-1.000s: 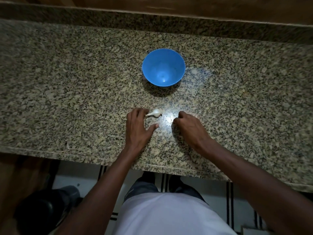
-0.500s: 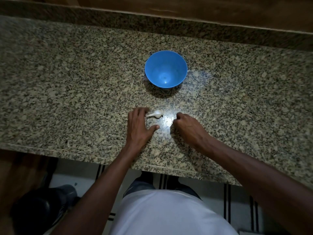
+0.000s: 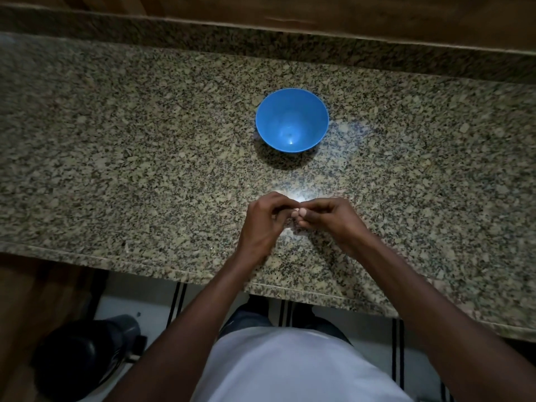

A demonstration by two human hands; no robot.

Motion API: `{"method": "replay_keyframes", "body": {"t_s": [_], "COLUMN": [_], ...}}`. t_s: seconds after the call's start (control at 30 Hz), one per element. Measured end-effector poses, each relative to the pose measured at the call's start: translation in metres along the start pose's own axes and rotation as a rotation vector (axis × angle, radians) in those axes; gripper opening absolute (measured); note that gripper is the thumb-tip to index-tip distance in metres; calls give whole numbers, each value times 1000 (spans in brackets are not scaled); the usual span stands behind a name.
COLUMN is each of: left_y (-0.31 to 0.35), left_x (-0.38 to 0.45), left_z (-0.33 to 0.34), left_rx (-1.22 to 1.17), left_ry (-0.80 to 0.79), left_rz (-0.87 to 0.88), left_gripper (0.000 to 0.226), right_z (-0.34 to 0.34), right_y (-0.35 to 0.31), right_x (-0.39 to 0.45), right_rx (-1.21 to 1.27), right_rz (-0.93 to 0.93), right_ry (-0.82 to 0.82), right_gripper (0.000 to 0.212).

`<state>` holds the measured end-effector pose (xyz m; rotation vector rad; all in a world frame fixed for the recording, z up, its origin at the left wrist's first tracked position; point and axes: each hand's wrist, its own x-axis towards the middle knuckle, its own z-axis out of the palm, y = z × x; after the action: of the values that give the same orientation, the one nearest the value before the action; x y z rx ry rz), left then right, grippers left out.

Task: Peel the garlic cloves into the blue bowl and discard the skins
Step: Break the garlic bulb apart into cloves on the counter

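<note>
1. Here, the counter under me is polished speckled granite, tan and black flecks, with a bright glare spot just beyond my knuckles and a raised granite ledge along the back.
2. The blue bowl is smooth, round plastic, deep with sloping walls; it stands upright on the granite, well beyond my hands, and nothing shows inside it.
3. My left hand and my right hand meet fingertip to fingertip above the counter's near edge, every finger curled inward.
4. The garlic clove is not visible; if it sits between my fingertips, they hide it, so I cannot tell what either grip closes on.
5. A dark, rounded bin stands on the floor at my lower left, beside striped tiles.
6. Half a second ago both hands lay on the granite with the pale, tapered clove beside my left fingertips; now the hands are raised and joined, and that spot on the stone is bare.
</note>
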<state>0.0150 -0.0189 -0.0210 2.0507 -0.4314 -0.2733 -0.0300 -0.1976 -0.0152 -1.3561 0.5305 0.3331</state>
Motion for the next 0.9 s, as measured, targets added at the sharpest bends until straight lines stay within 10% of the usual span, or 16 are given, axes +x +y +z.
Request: {"method": "replay_keyframes", "body": {"t_s": [0.47, 0.9], "left_y": [1, 10], "left_x": [-4, 1], "left_z": [13, 4], "left_rx": [154, -629], "left_ry": [60, -103], "left_rz": [-141, -736], "left_gripper": [13, 11], "right_z": [21, 15], "right_y": [10, 6], "right_x": [-2, -2], "right_rx": [-628, -703], "right_rz": [-220, -325], "right_ry": [250, 312], "right_gripper": [13, 7]}}
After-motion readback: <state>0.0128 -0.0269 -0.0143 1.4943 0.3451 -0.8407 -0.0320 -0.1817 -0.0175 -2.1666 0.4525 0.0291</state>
